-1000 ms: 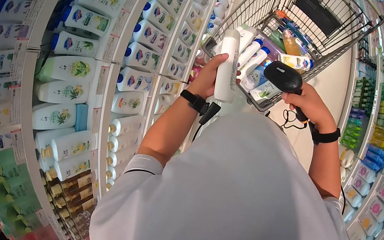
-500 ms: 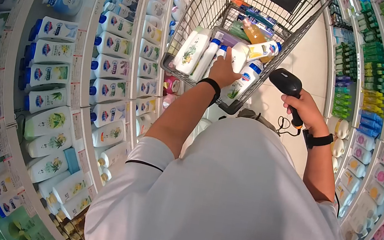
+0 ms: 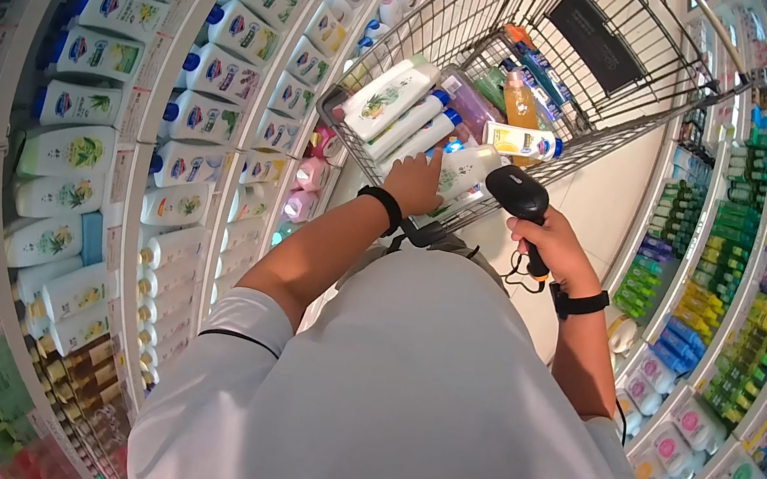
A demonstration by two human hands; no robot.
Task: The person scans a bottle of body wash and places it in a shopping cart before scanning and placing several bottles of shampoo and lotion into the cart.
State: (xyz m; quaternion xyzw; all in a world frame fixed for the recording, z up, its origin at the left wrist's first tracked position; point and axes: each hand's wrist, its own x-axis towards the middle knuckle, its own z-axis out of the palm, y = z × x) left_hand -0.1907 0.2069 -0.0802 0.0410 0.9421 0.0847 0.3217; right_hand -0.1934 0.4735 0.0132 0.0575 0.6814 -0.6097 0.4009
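My left hand (image 3: 413,184) is over the near end of the shopping cart (image 3: 329,109), its fingers and thumb around the lower end of a white bottle (image 3: 469,167); the grip is partly hidden. Gripped in my right hand (image 3: 557,244) is a black barcode scanner (image 3: 517,193), its head over the cart's right near edge. Beside my left hand lie white body wash bottles with blue caps (image 3: 434,132) and a large white bottle with a plant print (image 3: 392,99). A white and yellow bottle (image 3: 520,142) lies beyond the held bottle.
Farther inside the cart are an amber bottle (image 3: 520,100) and a purple pack (image 3: 472,107). Shelves of body wash bottles (image 3: 99,57) line the left side. Shelves with green and yellow packs (image 3: 696,310) stand to the right. Pale floor tiles (image 3: 605,190) show beside the cart.
My left hand and the white bottle have come nearer to me, covering the blue-capped bottle at the cart's near corner. The scanner has shifted left toward the cart, and the view has turned.
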